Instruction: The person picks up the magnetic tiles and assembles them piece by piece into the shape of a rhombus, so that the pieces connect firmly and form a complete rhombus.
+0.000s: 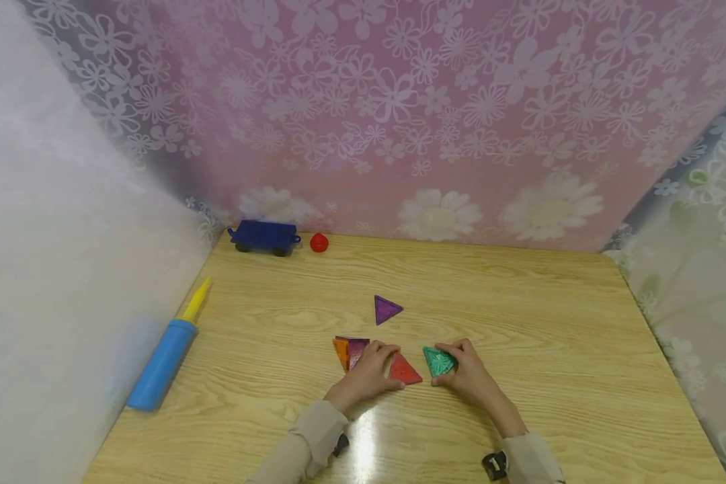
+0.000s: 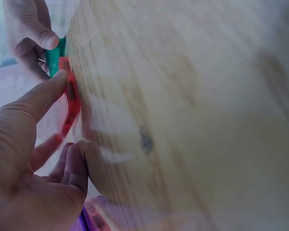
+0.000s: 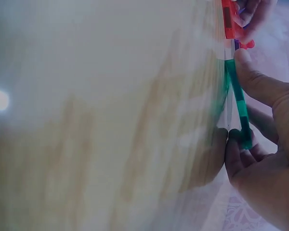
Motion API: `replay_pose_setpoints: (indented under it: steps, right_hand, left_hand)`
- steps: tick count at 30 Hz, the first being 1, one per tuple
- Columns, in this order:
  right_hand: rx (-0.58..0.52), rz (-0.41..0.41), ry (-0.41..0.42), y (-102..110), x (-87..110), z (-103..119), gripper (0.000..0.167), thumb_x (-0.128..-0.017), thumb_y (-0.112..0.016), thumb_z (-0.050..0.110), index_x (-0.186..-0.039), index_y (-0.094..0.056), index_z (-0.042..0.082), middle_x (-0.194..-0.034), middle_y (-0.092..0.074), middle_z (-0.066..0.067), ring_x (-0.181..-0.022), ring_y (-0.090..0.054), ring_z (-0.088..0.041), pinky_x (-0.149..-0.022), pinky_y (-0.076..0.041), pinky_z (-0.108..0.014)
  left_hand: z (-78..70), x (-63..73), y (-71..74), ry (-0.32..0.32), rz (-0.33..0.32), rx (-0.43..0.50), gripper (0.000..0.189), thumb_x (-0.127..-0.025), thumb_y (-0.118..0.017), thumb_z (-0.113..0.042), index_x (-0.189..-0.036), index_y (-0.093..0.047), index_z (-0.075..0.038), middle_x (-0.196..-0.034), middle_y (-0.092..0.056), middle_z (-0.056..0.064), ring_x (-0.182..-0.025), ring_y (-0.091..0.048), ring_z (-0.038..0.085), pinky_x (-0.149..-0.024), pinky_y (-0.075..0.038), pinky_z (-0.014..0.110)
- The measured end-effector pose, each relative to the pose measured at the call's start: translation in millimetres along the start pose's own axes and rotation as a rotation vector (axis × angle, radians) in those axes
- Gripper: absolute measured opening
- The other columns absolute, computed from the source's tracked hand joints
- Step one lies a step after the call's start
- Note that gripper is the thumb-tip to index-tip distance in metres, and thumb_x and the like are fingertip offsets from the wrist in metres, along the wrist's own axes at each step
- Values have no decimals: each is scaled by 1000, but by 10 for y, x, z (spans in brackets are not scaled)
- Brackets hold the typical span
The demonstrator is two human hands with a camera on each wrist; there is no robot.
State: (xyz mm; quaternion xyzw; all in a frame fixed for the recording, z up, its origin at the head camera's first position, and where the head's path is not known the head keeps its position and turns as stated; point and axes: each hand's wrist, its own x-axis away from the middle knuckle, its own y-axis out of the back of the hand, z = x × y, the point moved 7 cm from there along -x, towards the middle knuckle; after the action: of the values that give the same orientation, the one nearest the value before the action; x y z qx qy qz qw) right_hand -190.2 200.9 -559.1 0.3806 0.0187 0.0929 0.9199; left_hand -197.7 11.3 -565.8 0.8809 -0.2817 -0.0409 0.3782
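Apparently mid-placement, red tile is pinched by left fingers, green tile by right fingers; edge alignment seems required.

Red triangle, green triangle, purple triangle, pink white-flowered backdrop, yellowish wood-grain table

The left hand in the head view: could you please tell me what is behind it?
Beyond the left hand, an orange tile and a purplish tile show. The hand hides part of the purplish one; its full outline, and anything else covered there, cannot be seen.
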Motion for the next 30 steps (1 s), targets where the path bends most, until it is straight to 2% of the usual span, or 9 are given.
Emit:
replay_pose_setpoints:
  steps: [3, 6, 10, 13, 17, 22, 25, 30]
  right_hand:
    - [-35, 15, -39, -19, -4, -6, 66, -68, -86, 19, -125, -59, 1, -106, -44, -13, -94, -48, -25, -84, -45, -38]
    - [-57, 20, -57, -28, 3, 4, 66, -67, -86, 18, -125, -58, 3, -111, -50, -16, -96, -52, -27, -83, -47, -40]
    - [-95, 24, -66, -37, 14, 15, 64, -70, -84, 13, -126, -55, 4, -119, -56, -20, -98, -55, -28, -78, -48, -38]
    - [-115, 13, -70, -45, 12, 8, 61, -72, -82, 10, -126, -55, 6, -119, -57, -20, -93, -55, -24, -73, -47, -31]
    - [-192, 12, -58, -74, 23, 28, 53, -76, -78, 6, -125, -57, 6, -105, -62, -17, -79, -55, -16, -66, -47, -24]
    - [-327, 12, -61, -119, 49, 53, 44, -80, -73, 1, -122, -59, 2, -81, -62, -9, -68, -56, -9, -62, -48, -21]
    - [-372, -1, -86, -139, 54, 42, 43, -81, -72, 1, -122, -59, 1, -76, -62, -8, -65, -56, -8, -61, -47, -20]
    - [-376, -20, -102, -157, 48, 21, 42, -81, -72, 0, -121, -60, 2, -74, -63, -6, -64, -55, -9, -60, -45, -20]
  left_hand:
    - [-12, -4, 1, -44, 13, 31, 67, -84, -74, -27, -142, -43, -12, -116, -52, 1, -100, -46, 12, -87, -45, 26]
    - [-25, -13, 0, -79, 29, 74, 66, -87, -71, -21, -144, -40, -14, -121, -55, 3, -101, -50, 10, -85, -45, 23]
    - [-39, -14, -3, -103, 44, 110, 67, -89, -68, -16, -147, -34, -13, -138, -50, 8, -118, -51, 17, -95, -45, 28]
    - [-44, -8, -1, -108, 48, 125, 67, -89, -67, -16, -147, -33, -10, -139, -50, 12, -121, -51, 23, -98, -45, 32]
    - [-24, 0, -7, -88, 54, 157, 64, -90, -66, -17, -146, -35, -14, -137, -51, 9, -119, -51, 20, -98, -45, 32]
    - [11, -12, -22, -83, 61, 165, 63, -90, -66, -19, -146, -38, -19, -122, -56, 1, -106, -52, 12, -90, -45, 26]
    - [24, -28, -31, -84, 63, 154, 64, -89, -67, -19, -146, -38, -20, -117, -57, -1, -100, -50, 9, -87, -45, 23]
    - [26, -38, -23, -85, 66, 140, 64, -89, -67, -19, -146, -38, -21, -117, -57, -1, -99, -47, 9, -85, -43, 23]
